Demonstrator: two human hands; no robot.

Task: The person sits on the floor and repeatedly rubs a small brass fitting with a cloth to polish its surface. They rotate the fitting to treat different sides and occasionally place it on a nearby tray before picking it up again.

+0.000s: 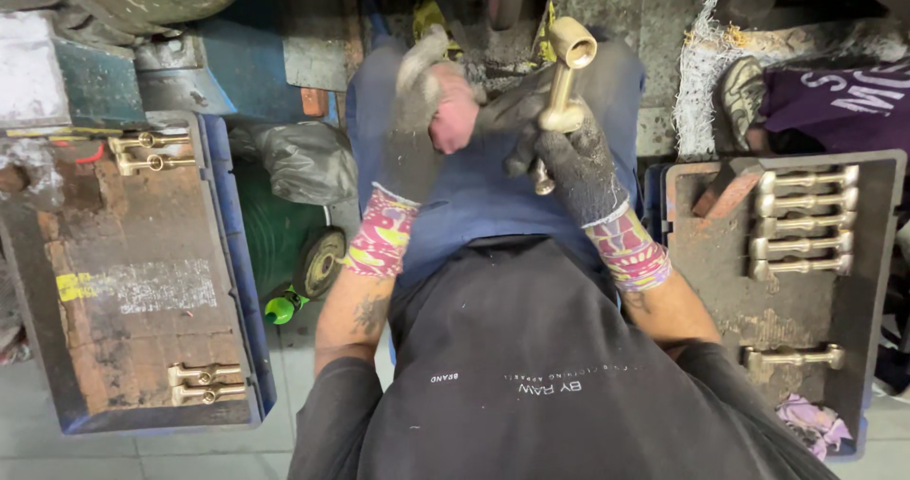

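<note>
1. Biggest near the grip, I see two crates: a blue crate [242, 281] well off to the left-hand side, with brass pieces in pairs at its far and near ends, and a dark crate [877, 253] just right of the right forearm, where a row of brass pieces [804, 222] lies side by side and a single one lies nearer me.
2. My lap, in a dark apron [531, 366], sits directly below the grip.
3. My right hand [569, 158], in a grimy dark glove, is closed tight around the lower half of a brass fitting [561, 91]; the fingers wrap it fully.
4. My left hand [422, 125], gloved too, is curled narrow around a pinkish rag [455, 110], just left of the fitting. I cannot tell whether the rag touches the brass.
5. The fitting stands nearly upright, long axis running away from me, its open round mouth at the far end above the fist, and a short stub showing below it.
6. It looks dull yellow, smooth, with a collar mid-stem.
</note>
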